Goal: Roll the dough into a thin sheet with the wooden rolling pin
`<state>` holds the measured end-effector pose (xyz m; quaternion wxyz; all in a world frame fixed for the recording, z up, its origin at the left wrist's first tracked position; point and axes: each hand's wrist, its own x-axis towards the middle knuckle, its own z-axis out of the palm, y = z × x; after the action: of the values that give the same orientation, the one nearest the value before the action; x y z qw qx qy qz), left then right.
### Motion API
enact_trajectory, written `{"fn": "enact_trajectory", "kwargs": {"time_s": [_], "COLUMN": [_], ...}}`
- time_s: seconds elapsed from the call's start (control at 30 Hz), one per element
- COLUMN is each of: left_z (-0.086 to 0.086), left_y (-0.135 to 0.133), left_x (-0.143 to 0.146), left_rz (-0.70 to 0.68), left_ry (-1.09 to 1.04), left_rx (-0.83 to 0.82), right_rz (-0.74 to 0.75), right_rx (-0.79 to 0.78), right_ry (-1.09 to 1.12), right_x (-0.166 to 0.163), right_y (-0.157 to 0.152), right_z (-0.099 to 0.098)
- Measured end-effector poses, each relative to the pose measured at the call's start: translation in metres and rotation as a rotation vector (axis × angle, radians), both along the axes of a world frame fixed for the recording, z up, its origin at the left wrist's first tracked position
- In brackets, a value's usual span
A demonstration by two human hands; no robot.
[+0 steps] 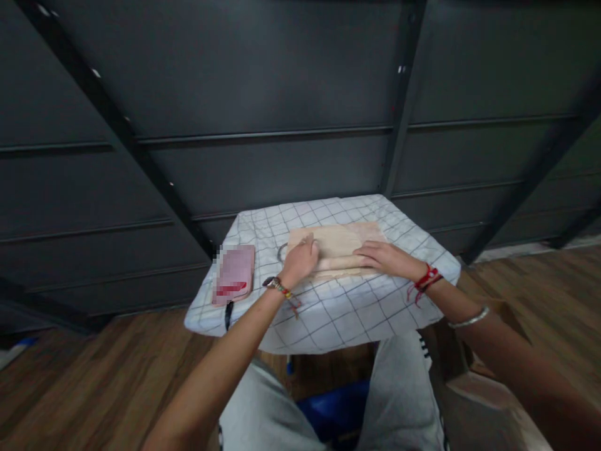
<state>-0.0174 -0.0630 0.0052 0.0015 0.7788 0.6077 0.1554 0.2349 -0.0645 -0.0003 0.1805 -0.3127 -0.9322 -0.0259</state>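
Note:
A thin beige sheet (339, 238), paper or cloth, lies on a small table with its near edge curled into a roll. My left hand (300, 260) is at the left end of that roll, its fingers bent and closed on it. My right hand (387, 257) grips the roll's right end, with the fingers laid over the top and the thumb hidden. Beside my left hand a thin dark ring-shaped thing (282, 252) shows in part; its kind is unclear.
A white checked cloth (342, 316) covers the table. On its left lies a pink phone-like object (237, 272), partly pixelated, above a black strap (228, 315). A dark panelled wall (272, 75) stands behind. An open cardboard box (483, 391) sits on the floor at right.

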Motion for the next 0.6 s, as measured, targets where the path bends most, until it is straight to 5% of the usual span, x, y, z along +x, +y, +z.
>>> {"fn": "enact_trajectory", "kwargs": {"time_s": [0.27,0.47,0.6], "left_z": [-0.002,-0.012,-0.016], "left_y": [0.029,0.043,0.037], "left_x": [-0.007,-0.008,-0.011], "left_rz": [0.003,-0.017,0.011], "left_ry": [0.115,0.148,0.138], "left_rx": [-0.121,-0.243,-0.255], "right_rz": [0.063,-0.330,-0.444], "right_rx": [-0.017,0.229,0.197], "right_ry": [0.042,0.043,-0.040], "right_x": [-0.026,-0.029,-0.027], "right_y": [0.040,0.038,0.020], "right_z": [-0.005,-0.012,-0.020]}}
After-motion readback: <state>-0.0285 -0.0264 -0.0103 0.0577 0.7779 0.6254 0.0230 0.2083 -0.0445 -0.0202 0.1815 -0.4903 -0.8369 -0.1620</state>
